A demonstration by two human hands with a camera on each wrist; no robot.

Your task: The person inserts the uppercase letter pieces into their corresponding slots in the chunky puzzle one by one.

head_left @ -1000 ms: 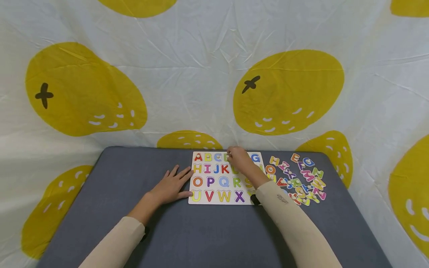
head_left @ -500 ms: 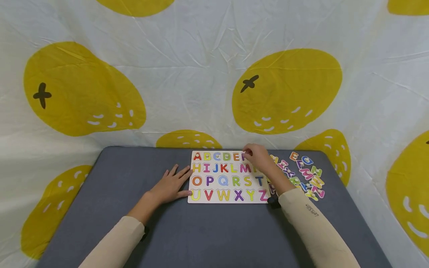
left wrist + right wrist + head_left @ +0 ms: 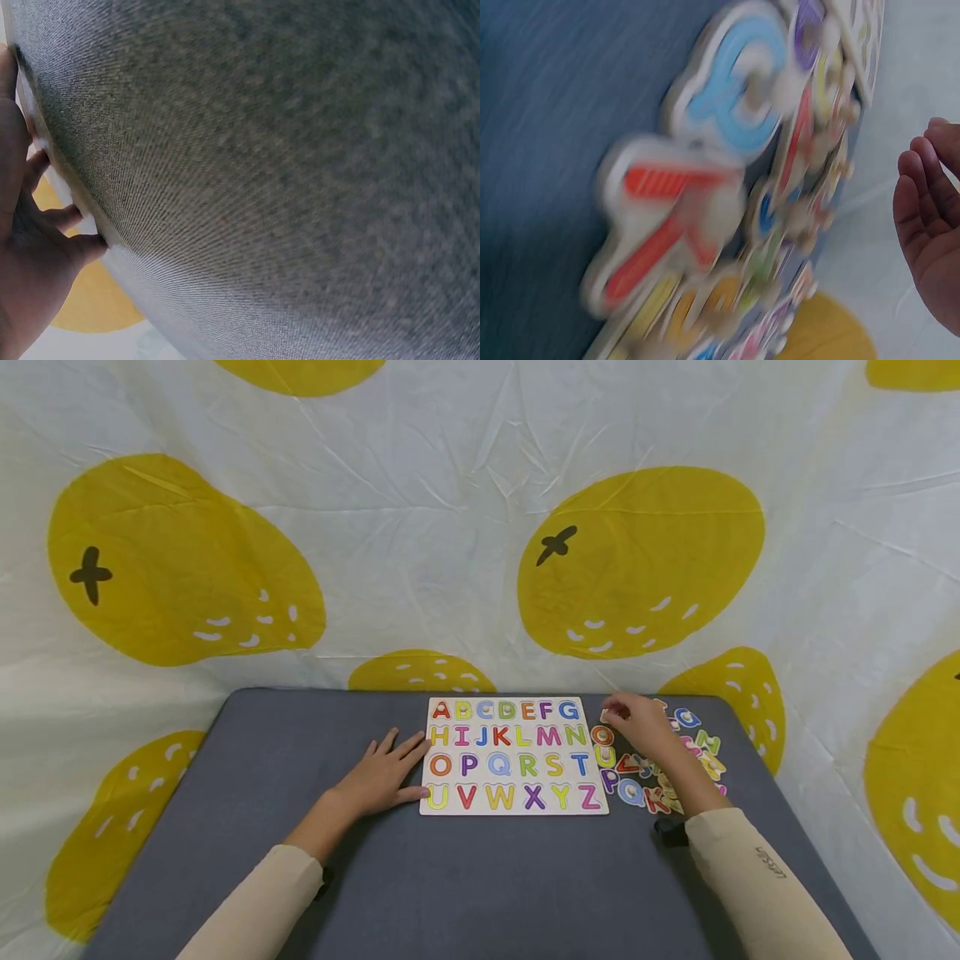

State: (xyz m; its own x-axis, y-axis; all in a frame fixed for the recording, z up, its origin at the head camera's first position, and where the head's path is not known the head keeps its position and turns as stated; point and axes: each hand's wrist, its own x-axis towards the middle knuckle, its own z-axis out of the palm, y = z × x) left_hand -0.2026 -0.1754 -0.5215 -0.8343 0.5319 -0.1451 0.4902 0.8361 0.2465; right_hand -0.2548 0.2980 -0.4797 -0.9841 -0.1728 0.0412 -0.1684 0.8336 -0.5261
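A white alphabet puzzle board (image 3: 566, 766) lies on the table, printed with coloured letters A to Z in rows. Small knobs seem to stand on A through D in its top row. With fingers spread, my left hand (image 3: 381, 779) rests at the board's left edge. My right hand (image 3: 641, 724) is over the loose letter pieces to the right, fingertips near the pile's upper left corner. In the right wrist view its fingers (image 3: 907, 199) lie close together, with no piece visible between them. A light blue Q piece (image 3: 631, 792) and a red K piece (image 3: 657, 802) lie below that hand.
Several knobbed letters overlap right of the board, among them an orange O (image 3: 602, 737), a yellow U (image 3: 603, 757) and a blue letter (image 3: 686, 717). The right forearm covers part of the pile. Behind the grey table (image 3: 480, 885) hangs a patterned cloth (image 3: 420, 568).
My right hand has moved right from the board's top row, past the letter F, to the loose pieces, uncovering the row. My left hand has stayed at the board's edge.
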